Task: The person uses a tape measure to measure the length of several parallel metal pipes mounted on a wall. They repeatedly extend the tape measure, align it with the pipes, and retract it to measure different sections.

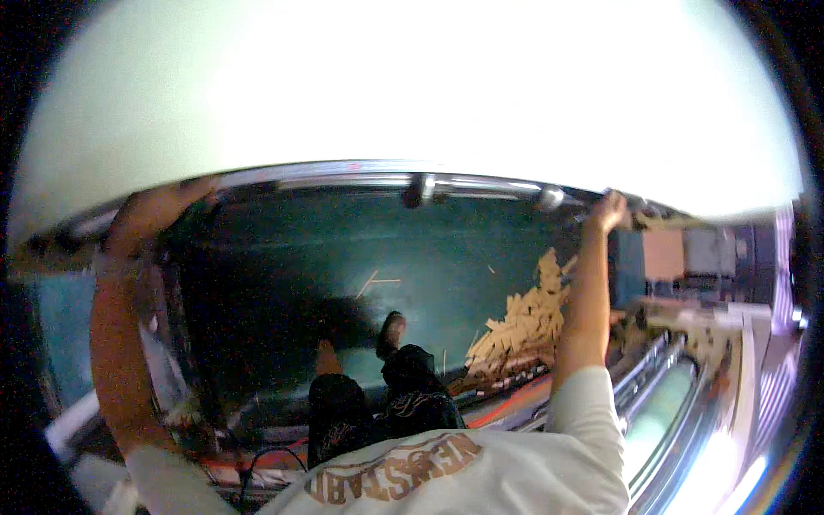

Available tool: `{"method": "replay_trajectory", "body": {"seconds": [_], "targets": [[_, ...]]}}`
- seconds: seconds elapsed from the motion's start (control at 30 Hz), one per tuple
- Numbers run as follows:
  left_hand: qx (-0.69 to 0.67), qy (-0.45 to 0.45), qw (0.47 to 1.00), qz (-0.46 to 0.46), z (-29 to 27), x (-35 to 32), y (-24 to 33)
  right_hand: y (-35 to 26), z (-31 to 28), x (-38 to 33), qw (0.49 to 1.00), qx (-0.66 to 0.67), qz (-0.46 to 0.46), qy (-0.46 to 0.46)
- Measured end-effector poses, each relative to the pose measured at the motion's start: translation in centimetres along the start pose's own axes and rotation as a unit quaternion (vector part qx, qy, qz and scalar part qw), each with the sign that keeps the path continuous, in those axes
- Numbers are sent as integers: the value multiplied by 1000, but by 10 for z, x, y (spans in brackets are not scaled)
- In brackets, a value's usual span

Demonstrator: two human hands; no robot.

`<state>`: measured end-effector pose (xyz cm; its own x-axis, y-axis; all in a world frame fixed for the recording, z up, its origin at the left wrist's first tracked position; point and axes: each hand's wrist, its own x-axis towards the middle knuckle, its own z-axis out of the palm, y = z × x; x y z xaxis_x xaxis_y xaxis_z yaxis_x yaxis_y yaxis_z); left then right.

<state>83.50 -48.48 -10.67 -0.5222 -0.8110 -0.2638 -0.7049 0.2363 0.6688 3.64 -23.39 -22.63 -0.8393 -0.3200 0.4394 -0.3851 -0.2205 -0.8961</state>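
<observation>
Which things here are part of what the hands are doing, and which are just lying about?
In use:
- large pale sheet, held up overhead
- left hand on its near edge
- right hand on its near edge

Lying about:
- pile of wood scraps on the green floor
- loose sticks
- metal rollers

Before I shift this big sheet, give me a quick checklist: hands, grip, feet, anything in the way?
1. Left hand on the edge of the sheet: ok.
2. Right hand on the same edge: ok.
3. Fingers fully wrapped: cannot tell, the glare hides them.
4. Feet on bare green floor: ok.
5. Floor to the right: not ok, a pile of wood scraps lies there.
6. Cable close behind the feet: not ok.
</observation>
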Motion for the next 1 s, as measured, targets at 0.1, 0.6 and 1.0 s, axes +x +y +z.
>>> {"method": "replay_trajectory", "body": {"seconds": [0.1,0.6,1.0], "targets": [[25,-4,999,-46,3,-5,21,-55,54,-63,996,-50,-29,67],[-10,-68,998,3,10,2,33,-63,46,-63,995,-25,-11,92],[14,-60,985,162,15,21,10,-12,-3,-17,998,-47,-13,40]]}}
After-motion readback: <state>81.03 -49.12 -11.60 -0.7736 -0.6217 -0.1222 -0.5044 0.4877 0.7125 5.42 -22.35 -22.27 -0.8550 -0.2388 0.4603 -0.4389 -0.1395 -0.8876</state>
